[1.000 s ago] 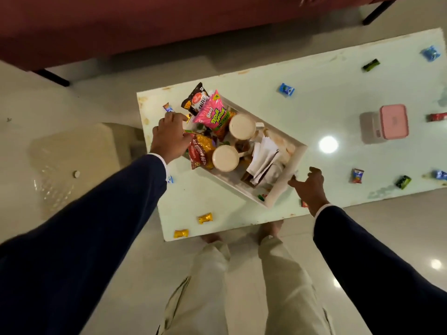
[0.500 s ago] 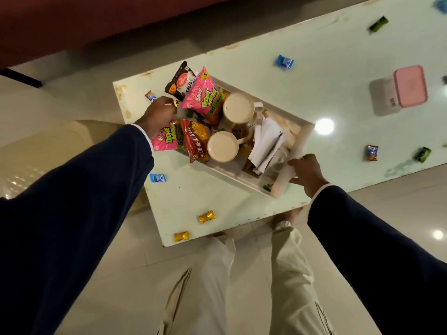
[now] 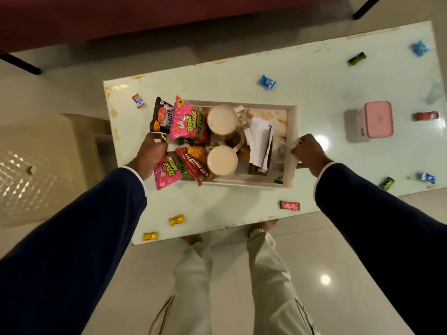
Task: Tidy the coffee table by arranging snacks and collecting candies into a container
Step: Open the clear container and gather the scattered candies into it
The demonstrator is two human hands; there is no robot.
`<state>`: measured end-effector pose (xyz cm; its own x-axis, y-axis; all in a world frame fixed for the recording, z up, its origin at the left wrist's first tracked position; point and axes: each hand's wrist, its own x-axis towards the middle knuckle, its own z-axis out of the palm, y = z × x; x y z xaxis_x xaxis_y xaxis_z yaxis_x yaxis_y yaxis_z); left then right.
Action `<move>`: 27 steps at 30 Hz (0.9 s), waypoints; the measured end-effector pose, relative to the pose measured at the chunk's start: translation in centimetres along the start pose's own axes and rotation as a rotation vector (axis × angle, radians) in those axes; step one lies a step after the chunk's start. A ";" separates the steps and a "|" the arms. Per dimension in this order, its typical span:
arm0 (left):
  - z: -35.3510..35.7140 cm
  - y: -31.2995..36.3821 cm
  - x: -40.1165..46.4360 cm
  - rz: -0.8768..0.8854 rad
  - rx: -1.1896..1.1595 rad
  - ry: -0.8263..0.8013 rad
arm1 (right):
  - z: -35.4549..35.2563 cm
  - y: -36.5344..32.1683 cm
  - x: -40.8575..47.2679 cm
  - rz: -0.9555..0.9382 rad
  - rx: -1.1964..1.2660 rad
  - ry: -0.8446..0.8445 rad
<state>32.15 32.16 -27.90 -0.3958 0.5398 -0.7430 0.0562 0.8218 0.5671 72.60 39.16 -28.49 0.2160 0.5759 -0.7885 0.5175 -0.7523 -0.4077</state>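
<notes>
A white tray (image 3: 292, 131) sits on the pale green coffee table (image 3: 314, 76), parallel to its edges. It holds two pink snack packets (image 3: 186, 119), a dark salted packet (image 3: 161, 114), a red packet (image 3: 193, 165), two cream mugs (image 3: 222, 119) and paper napkins (image 3: 258, 141). My left hand (image 3: 151, 153) grips the tray's left end among the packets. My right hand (image 3: 309, 153) grips the tray's right rim. Wrapped candies lie scattered: gold (image 3: 176, 220), red (image 3: 289, 205), blue (image 3: 267, 82), green (image 3: 356, 58). A pink-lidded container (image 3: 378, 119) stands at the right.
A dark red sofa (image 3: 121, 15) runs along the far side of the table. A cream plastic stool (image 3: 36, 165) stands at the table's left end. More candies (image 3: 427, 177) lie near the right edge. My legs (image 3: 217, 286) are at the near edge.
Both hands have turned the tray from a diagonal position until it is square with the table. My right hand went from near the tray's corner to gripping its right rim.
</notes>
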 end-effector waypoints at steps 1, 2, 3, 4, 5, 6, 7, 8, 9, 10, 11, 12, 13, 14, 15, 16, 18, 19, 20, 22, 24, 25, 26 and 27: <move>0.6 0.0 -0.6 -0.009 -0.024 0.011 | -0.6 -0.4 0.6 -0.011 -0.023 -0.009; 1.2 -0.1 -0.9 -0.011 -0.052 0.020 | -1.2 -0.8 1.2 -0.023 -0.041 -0.019; 1.7 -0.2 -1.1 -0.005 -0.082 0.023 | -1.7 -1.2 1.8 -0.037 -0.054 -0.030; 2.2 -0.4 -1.1 0.007 -0.101 0.021 | -2.0 -1.5 2.4 -0.049 -0.062 -0.039; 2.6 -0.5 -1.0 0.013 -0.114 0.025 | -2.4 -1.8 3.0 -0.059 -0.074 -0.047; 3.1 -0.5 -0.9 0.004 -0.120 0.039 | -2.7 -2.1 3.6 -0.067 -0.088 -0.052; 3.5 -0.6 -0.8 -0.018 -0.124 0.053 | -2.9 -2.4 4.1 -0.073 -0.103 -0.057; 3.8 -0.8 -0.6 -0.043 -0.119 0.070 | -3.0 -2.7 4.6 -0.082 -0.117 -0.063; 3.9 -1.0 -0.4 -0.058 -0.103 0.086 | -3.1 -2.9 5.0 -0.091 -0.126 -0.067; 4.2 -1.2 -0.2 -0.061 -0.097 0.099 | -3.1 -3.0 5.4 -0.098 -0.132 -0.069; 4.3 -1.3 -0.2 -0.059 -0.103 0.111 | -3.1 -3.0 5.7 -0.104 -0.139 -0.066; 4.5 -1.4 -0.3 -0.054 -0.111 0.118 | -3.1 -2.9 6.0 -0.109 -0.147 -0.064; 4.6 -1.3 -0.5 -0.052 -0.118 0.122 | -3.0 -2.8 6.1 -0.117 -0.155 -0.064; 4.6 -1.3 -0.6 -0.049 -0.118 0.124 | -3.0 -2.7 6.2 -0.127 -0.161 -0.063; 4.6 -1.2 -0.7 -0.042 -0.101 0.127 | -3.0 -2.5 6.2 -0.136 -0.160 -0.061; 4.7 -1.1 -0.7 -0.035 -0.060 0.132 | -3.0 -2.3 6.2 -0.146 -0.150 -0.054; 4.6 -1.0 -0.9 -0.013 0.069 0.153 | -3.0 -1.8 5.6 -0.171 -0.131 -0.019; 4.6 -1.0 -1.0 0.016 0.146 0.168 | -3.0 -1.4 5.0 -0.196 -0.178 0.022; 4.5 -0.9 -1.3 0.054 0.242 0.185 | -3.0 -0.8 4.1 -0.231 -0.281 0.080; 4.3 -0.7 -2.4 0.114 0.468 0.221 | -2.9 0.7 2.0 -0.331 -0.535 0.188; 4.1 -0.4 -4.0 0.175 0.619 0.281 | -2.7 1.9 -0.2 -0.408 -0.669 0.233; 3.8 -0.2 -5.0 0.225 0.653 0.318 | -2.6 2.4 -1.3 -0.416 -0.683 0.226; 3.6 -0.1 -6.0 0.283 0.665 0.347 | -2.4 2.8 -2.5 -0.409 -0.681 0.207; 3.5 0.0 -7.1 0.345 0.656 0.358 | -2.2 3.2 -3.8 -0.398 -0.677 0.188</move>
<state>38.17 28.94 -23.83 -0.5201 0.7819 -0.3438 0.7084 0.6197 0.3378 75.25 35.28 -25.77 0.0145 0.8491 -0.5280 0.9612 -0.1573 -0.2267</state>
